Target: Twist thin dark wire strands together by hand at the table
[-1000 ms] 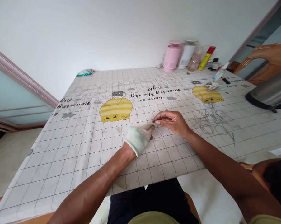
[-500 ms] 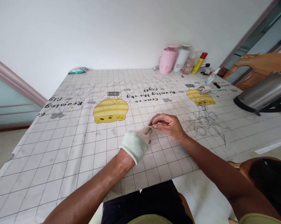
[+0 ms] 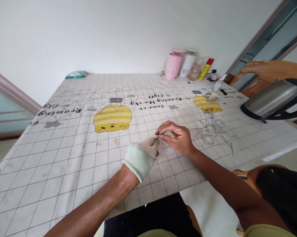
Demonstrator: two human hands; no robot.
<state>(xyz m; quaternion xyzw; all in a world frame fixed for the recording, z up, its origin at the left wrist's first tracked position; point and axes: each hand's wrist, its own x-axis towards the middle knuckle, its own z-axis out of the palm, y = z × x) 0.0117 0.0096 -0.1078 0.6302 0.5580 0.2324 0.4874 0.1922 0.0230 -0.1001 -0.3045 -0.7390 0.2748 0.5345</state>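
My left hand (image 3: 143,154), in a pale fabric glove with a light green cuff, is closed in a pinch over the table. Beside it, my bare right hand (image 3: 177,137) pinches with thumb and forefinger, its fingertips meeting the left hand's. Both grip a thin wire (image 3: 167,148), which curves in a loop below the right hand and shows as a bright line across its fingers. The ends between my fingertips are too small to make out. To the right lies a loose tangle of thin grey wire (image 3: 209,131) on the tablecloth.
A grid-patterned cloth (image 3: 89,164) covers the table. On the right stands a steel kettle (image 3: 269,98). Pink (image 3: 173,65) and white (image 3: 187,64) cylindrical devices, a spray bottle (image 3: 194,70) and a yellow-red tube (image 3: 206,69) stand near the wall. A packet (image 3: 76,74) lies back left.
The view has shifted slightly, moving the table items leftward in the frame. My hands stay together on the wire; the right fingers look a little more arched.
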